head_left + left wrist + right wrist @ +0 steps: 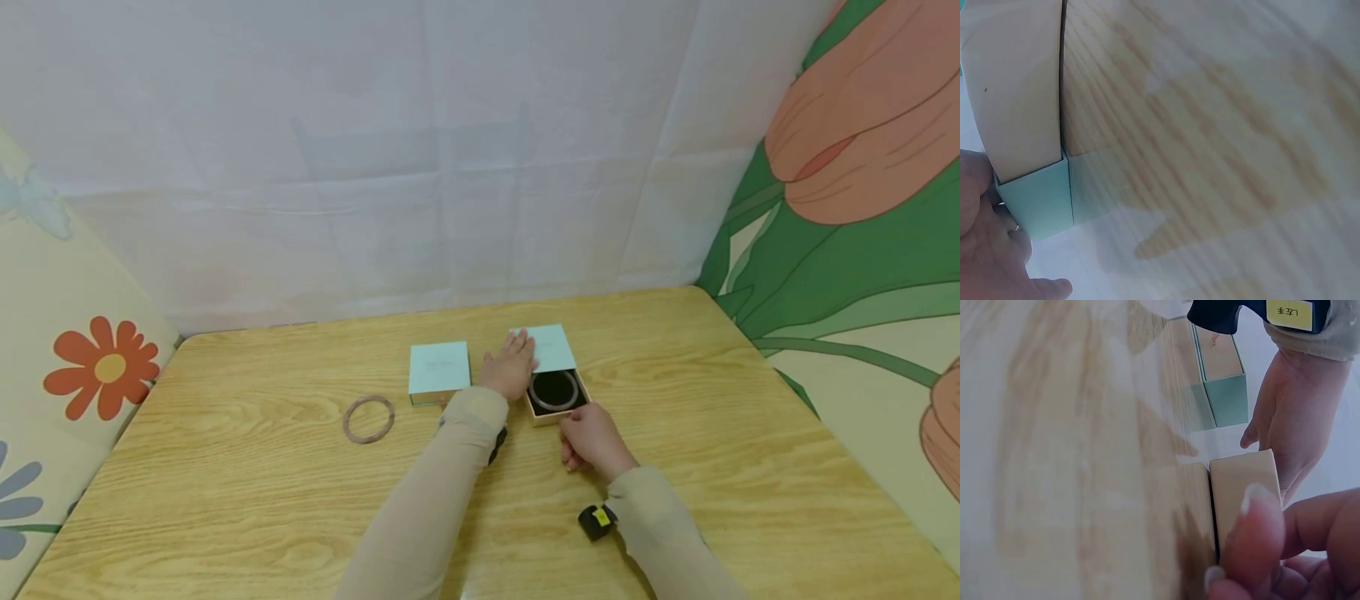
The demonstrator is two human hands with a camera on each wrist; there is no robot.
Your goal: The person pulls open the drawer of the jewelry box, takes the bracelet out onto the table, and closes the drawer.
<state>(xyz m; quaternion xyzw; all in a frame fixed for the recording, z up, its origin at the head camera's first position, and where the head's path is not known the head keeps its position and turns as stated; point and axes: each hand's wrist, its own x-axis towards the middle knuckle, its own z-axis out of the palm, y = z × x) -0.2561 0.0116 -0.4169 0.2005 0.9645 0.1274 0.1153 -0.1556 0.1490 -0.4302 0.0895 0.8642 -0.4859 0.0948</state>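
Observation:
A mint-lidded drawer box (551,350) stands with its tan tray pulled partway out toward the person. Inside the tray's dark lining lies a bangle (534,395). My left hand (512,367) holds the mint sleeve at its left edge, fingers over the top; in the left wrist view its fingers (997,250) lie close along the sleeve. At the tray's front right corner is my right hand (592,437), its fingers curled. The right wrist view shows its fingertips (1254,525) pinching at the tan tray front (1241,478); what lies between them is hidden.
To the left stands a second mint box (438,368), its drawer shut. Further left a loose bangle (368,419) lies flat on the wooden table (247,483). A white cloth (375,208) hangs behind the table, and flower-patterned panels (862,275) flank it.

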